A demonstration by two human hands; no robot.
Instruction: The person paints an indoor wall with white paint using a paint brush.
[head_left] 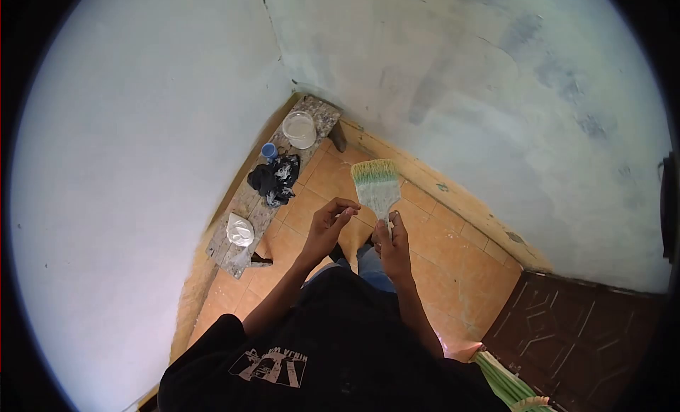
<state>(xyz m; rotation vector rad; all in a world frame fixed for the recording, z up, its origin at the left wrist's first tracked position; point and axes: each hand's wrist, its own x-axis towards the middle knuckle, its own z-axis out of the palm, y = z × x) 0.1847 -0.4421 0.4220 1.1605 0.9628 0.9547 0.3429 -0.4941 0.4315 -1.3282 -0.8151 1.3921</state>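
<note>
My right hand [394, 245] is closed around the handle of a wide paintbrush [378, 192]. The brush is held upright, its pale, paint-coated body below yellowish and green-stained bristles. Just left of it, my left hand [330, 225] is raised with thumb and forefinger drawn together near the brush's lower edge. Anything between those fingertips is too small to make out. Both hands are in front of my body, over the tiled floor.
A paint-spattered wooden bench [249, 197] stands along the left wall. On it are a clear tub [299, 130], a blue cup [269, 151], a black plastic bag [275, 179] and a white bag [240, 230]. A patchy wall [453, 93] rises ahead; a dark door [574, 330] is at right.
</note>
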